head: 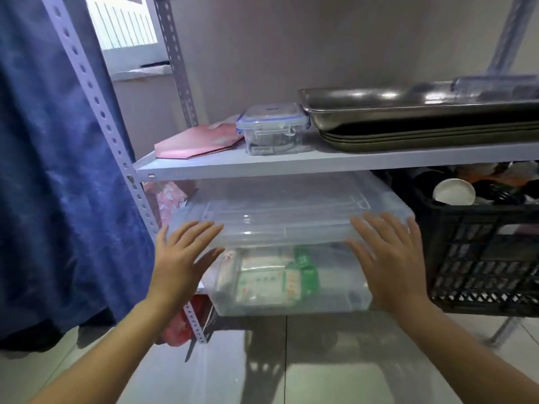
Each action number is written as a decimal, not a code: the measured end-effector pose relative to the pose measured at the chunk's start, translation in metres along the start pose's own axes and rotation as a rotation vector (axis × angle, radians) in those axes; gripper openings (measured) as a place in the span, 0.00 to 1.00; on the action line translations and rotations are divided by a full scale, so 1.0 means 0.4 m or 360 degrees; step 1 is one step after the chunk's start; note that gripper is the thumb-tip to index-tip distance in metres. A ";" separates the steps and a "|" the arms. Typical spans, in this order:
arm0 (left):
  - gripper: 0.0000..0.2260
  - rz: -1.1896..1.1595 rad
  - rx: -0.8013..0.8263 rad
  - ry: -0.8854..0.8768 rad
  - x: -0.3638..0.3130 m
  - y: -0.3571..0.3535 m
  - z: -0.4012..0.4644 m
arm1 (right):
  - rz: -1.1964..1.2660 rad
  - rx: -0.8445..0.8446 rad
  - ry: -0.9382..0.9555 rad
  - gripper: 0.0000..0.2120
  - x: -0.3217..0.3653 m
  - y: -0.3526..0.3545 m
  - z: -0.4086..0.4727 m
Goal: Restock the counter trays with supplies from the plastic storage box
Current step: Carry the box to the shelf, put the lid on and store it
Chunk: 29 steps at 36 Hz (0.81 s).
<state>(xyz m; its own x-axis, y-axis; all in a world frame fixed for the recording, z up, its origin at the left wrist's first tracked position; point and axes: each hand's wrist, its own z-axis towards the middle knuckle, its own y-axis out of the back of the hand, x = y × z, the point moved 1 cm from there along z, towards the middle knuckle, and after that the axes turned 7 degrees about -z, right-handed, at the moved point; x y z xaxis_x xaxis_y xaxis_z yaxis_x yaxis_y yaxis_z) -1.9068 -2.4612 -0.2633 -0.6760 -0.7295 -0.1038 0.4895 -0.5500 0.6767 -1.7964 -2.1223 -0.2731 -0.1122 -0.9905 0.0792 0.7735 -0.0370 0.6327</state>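
Note:
A large clear plastic storage box [335,290] with a translucent lid [285,211] sits on the floor under the lowest shelf board. Through its front wall I see white and green supply packets [274,278]. My left hand [182,255] is at the box's left front corner, fingers spread, fingertips against the lid's edge. My right hand [388,255] is at the right front corner, fingers spread over the lid's rim. Neither hand has closed around the box.
The grey metal shelf [291,163] above carries a small clip-lid container [272,129], a pink envelope [195,141] and stacked steel trays [423,118]. A black crate [481,258] with cups stands right of the box. A blue curtain [52,170] hangs at left.

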 end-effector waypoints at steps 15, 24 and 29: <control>0.37 0.0112 0.0269 0.0491 0.007 -0.224 0.072 | -0.0150 0.0720 -0.0145 0.45 -0.015 -0.184 0.060; 0.43 0.0137 0.0199 0.0415 0.039 -0.254 0.077 | -0.0174 0.0730 -0.0162 0.50 -0.022 -0.216 0.073; 0.44 0.0057 0.0132 0.0384 0.047 -0.261 0.069 | -0.0188 0.0791 -0.0196 0.52 -0.008 -0.193 0.072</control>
<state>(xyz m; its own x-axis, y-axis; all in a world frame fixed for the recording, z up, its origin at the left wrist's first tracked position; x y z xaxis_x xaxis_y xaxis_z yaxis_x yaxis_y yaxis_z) -1.9860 -2.4063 -0.3160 -0.5035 -0.8292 -0.2428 0.4572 -0.4941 0.7394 -1.8736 -2.1124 -0.3001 -0.2765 -0.9594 0.0563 0.3649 -0.0506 0.9297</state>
